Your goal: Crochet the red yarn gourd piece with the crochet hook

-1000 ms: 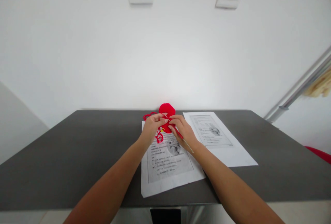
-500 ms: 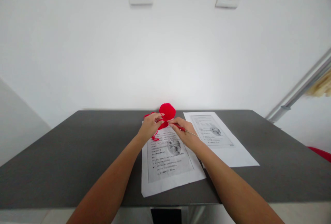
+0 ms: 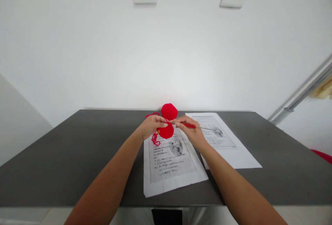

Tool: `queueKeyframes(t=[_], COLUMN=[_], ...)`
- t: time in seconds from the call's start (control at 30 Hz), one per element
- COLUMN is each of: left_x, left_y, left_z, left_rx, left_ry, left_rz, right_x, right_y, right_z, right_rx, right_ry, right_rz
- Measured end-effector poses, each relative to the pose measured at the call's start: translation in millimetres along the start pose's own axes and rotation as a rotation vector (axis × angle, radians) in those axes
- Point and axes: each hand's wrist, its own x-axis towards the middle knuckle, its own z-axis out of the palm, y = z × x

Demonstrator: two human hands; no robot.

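A round red crochet piece (image 3: 166, 131) hangs from the fingers of my left hand (image 3: 153, 125), which pinch its upper edge. My right hand (image 3: 190, 129) is closed around a crochet hook (image 3: 188, 125) with a red handle and thin metal ends. The hook's tip meets the top of the piece, between my two hands; the exact stitch is too small to make out. A small yellow ring (image 3: 158, 132) shows at the piece's left edge. Loose red yarn (image 3: 156, 140) dangles below my left hand. Just behind stands a red yarn ball (image 3: 169, 111).
Beneath my hands lies a printed sheet (image 3: 166, 183) on the dark table (image 3: 77, 162). A second printed sheet (image 3: 233, 155) lies to the right, partly beneath the first one's side. A white wall (image 3: 166, 52) rises at the table's back edge.
The red piece has turned to show its round face flat toward me. My right hand has tilted the hook more level, so more of it shows. The view has shifted slightly.
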Motion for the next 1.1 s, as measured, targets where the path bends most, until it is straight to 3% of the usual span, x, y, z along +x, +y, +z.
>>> queueKeyframes(t=[0.17,0.43,0.6,0.9,1.0,1.1], left_x=[-4,3,0,-2,-3,-1], left_y=[5,-3,-3,1,1,-4], left_z=[1.5,3.2,10.4,10.4,14.3,21.3], left_rx=[0.013,0.187,0.187,0.329,0.465,0.505], left_ry=[-0.088,0.052,0.049,0.084,0.152,0.268], left_rz=[-0.045,0.121,0.164,0.243,0.286,0.288], right_x=[-3,-2,-1,-5,-7,-9], right_y=[0,5,5,5,9,13], right_z=[0,-1,0,4,8,13], right_rx=[-0.204,-0.208,-0.134,-0.213,-0.313,-0.4], right_ry=[-0.101,-0.02,0.0,-0.031,-0.047,-0.036], right_rz=[-0.217,-0.102,-0.072,-0.061,-0.036,-0.145])
